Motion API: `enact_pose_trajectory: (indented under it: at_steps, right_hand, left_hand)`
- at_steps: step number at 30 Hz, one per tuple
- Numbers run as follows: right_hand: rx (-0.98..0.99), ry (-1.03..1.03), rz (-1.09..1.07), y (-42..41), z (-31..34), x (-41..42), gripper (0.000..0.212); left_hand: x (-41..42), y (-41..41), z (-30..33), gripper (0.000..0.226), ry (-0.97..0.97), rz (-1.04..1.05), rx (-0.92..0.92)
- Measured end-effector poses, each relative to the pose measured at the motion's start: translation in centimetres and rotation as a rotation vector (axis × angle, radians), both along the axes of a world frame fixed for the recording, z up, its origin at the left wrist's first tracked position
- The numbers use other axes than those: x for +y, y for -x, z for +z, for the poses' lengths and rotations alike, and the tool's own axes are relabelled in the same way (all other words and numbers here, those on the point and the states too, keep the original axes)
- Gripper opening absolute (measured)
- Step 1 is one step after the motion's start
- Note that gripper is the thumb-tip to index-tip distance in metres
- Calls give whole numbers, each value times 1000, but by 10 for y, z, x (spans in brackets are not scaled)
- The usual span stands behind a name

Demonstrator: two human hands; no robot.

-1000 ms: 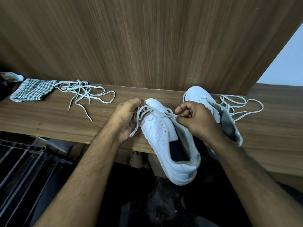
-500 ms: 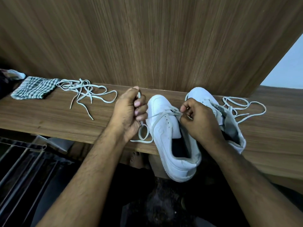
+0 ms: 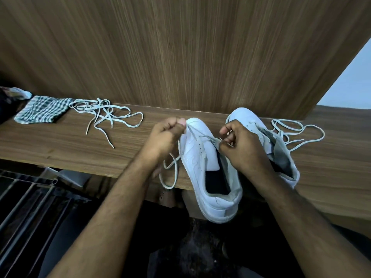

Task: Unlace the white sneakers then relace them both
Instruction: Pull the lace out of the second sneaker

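Since 0.5 s ago, the left hand [image 3: 166, 135] has moved up and toward the toe of the near sneaker [image 3: 208, 169], and the slack in the lace [image 3: 170, 171] now hangs lower over the shelf edge. Fingers of the left hand are curled around the lace, gripping it at the toe. From this grip, 1 strand runs across the eyelet rows to the right hand [image 3: 239, 145], which pinches the lace at the tongue with curled fingers.

Position: the near sneaker lies at frame centre on the wooden shelf [image 3: 60, 149], toe toward the wooden back panel [image 3: 180, 53], heel overhanging the front edge. A second sneaker [image 3: 267, 141] lies just right of it, partly hidden by the right hand and forearm. Its loose lace [image 3: 301, 133] trails on the shelf at right.

At upper left of the shelf lies a spare lace [image 3: 106, 115] in a tangle, with a checked cloth [image 3: 44, 111] just beside it.
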State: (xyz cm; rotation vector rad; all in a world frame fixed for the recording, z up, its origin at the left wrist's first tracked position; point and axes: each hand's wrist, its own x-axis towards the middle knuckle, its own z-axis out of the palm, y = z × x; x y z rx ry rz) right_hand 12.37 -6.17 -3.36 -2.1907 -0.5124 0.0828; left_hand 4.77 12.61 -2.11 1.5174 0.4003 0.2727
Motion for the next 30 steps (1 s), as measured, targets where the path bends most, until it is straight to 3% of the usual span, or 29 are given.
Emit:
enact_pose_trajectory:
  at_steps: [3, 5, 7, 10, 15, 17, 18, 21, 22, 23, 25, 27, 30]
  right_hand:
    - [39, -28, -24, -3, -3, 0, 24]
    - [55, -22, -30, -4, -5, 2, 25]
    - [58, -21, -28, -3, -6, 3, 24]
    - [53, -24, -34, -3, -7, 3, 24]
    - [74, -42, -34, -4, -9, 3, 22]
    - [80, -40, -20, -5, -8, 3, 21]
    - [80, -35, -8, -5, -8, 3, 20]
    - [71, -14, 8, -4, -8, 5, 18]
    - [71, -11, 7, -4, -8, 5, 17]
    - [72, -11, 4, -4, -8, 5, 16]
    - [72, -24, 2, -4, -9, 4, 16]
    - [73, -36, 5, -5, -9, 2, 15]
    - [84, -28, 18, -4, -8, 3, 15]
  left_hand:
    - [4, 3, 14, 31, 533, -4, -227]
    - [12, 4, 17, 28, 773, -5, -294]
    - [17, 6, 19, 34, 836, -37, -296]
    - [17, 7, 20, 43, 732, -30, -226]
    - [33, 14, 34, 33, 836, -93, -269]
    - [37, 17, 34, 28, 674, -109, -141]
    - [36, 17, 30, 25, 434, -101, -40]
    - [28, 18, 4, 32, -577, -269, 266]
    - [26, 18, -6, 33, -738, -368, 344]
    - [22, 17, -10, 32, -764, -427, 378]
    - [16, 16, -7, 32, -623, -408, 326]
    - [7, 12, 3, 37, -407, -300, 153]
    - [-5, 8, 13, 37, 82, -207, -138]
